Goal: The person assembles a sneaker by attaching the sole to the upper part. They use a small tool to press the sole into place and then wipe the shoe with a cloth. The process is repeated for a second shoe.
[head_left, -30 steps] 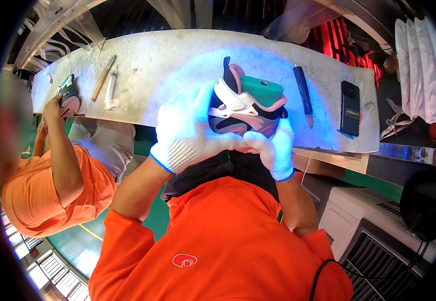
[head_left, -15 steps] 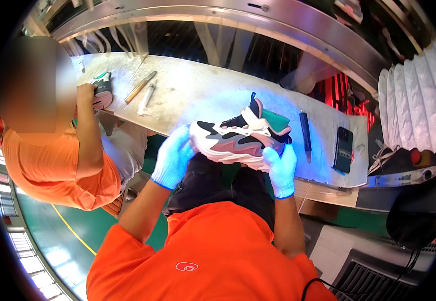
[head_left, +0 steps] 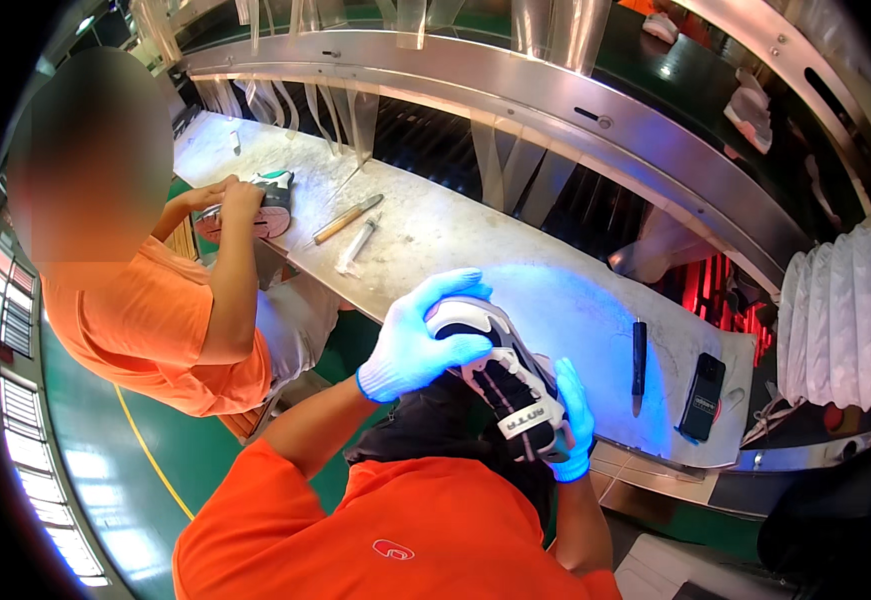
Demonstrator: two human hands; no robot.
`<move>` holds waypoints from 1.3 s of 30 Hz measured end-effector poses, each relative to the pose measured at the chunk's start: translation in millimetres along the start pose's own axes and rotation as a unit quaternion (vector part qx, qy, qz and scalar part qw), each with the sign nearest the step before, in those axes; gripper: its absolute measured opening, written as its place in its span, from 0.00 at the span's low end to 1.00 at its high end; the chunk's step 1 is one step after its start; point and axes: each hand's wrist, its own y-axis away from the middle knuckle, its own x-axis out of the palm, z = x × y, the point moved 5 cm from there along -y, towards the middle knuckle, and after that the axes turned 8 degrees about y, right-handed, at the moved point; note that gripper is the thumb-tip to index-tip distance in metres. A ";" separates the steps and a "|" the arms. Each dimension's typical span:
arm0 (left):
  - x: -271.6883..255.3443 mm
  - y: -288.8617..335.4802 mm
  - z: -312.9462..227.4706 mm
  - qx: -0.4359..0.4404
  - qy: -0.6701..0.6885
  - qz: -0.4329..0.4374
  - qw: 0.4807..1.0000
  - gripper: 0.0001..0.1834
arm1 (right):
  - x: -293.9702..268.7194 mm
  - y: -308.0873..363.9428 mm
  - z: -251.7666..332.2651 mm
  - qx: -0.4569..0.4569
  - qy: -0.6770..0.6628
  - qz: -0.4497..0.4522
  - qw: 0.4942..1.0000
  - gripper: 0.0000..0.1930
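Between my two gloved hands is a sneaker (head_left: 503,382) in white, black, grey and pink, held above my lap at the table's near edge. Its laces and tongue face up toward me, with the toe up and left and the heel end down and right. My left hand (head_left: 417,342) wraps the toe, thumb across the upper and fingers round the far side. Cupped against the ankle end is my right hand (head_left: 575,425); the shoe partly hides its fingers. Both gloves look white under blue light.
On the table (head_left: 515,300) lie a slim black-handled tool (head_left: 638,368), a phone (head_left: 703,397), a syringe (head_left: 358,246) and a wooden-handled tool (head_left: 347,219). A co-worker at left holds another shoe (head_left: 271,222). Behind runs a metal conveyor frame (head_left: 435,88); a white ribbed duct (head_left: 840,315) stands right.
The sneaker has turned from a level side view to laces up, toe raised. My left hand has shifted from beside the toe to over it. The whole view has swung.
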 end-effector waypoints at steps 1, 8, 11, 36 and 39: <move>1.3 -1.6 0.0 0.006 -0.030 -0.006 1.000 0.44 | -2.3 -5.7 7.5 0.062 -0.030 0.026 0.997 0.41; 7.0 -16.2 -1.6 0.052 -0.163 0.000 0.985 0.35 | 4.7 3.1 -3.7 0.105 -0.108 0.012 0.988 0.36; 6.6 -6.4 1.3 0.144 -0.134 0.022 0.980 0.38 | 0.3 0.8 -3.5 0.080 -0.070 -0.010 0.994 0.34; -8.3 -2.5 -17.2 0.148 -0.206 0.156 0.955 0.37 | -9.1 -5.9 17.3 0.044 -0.047 0.007 0.998 0.35; -7.8 -4.2 -28.2 0.135 -0.264 0.188 0.936 0.42 | -7.5 -8.2 19.2 0.030 -0.030 0.005 0.999 0.33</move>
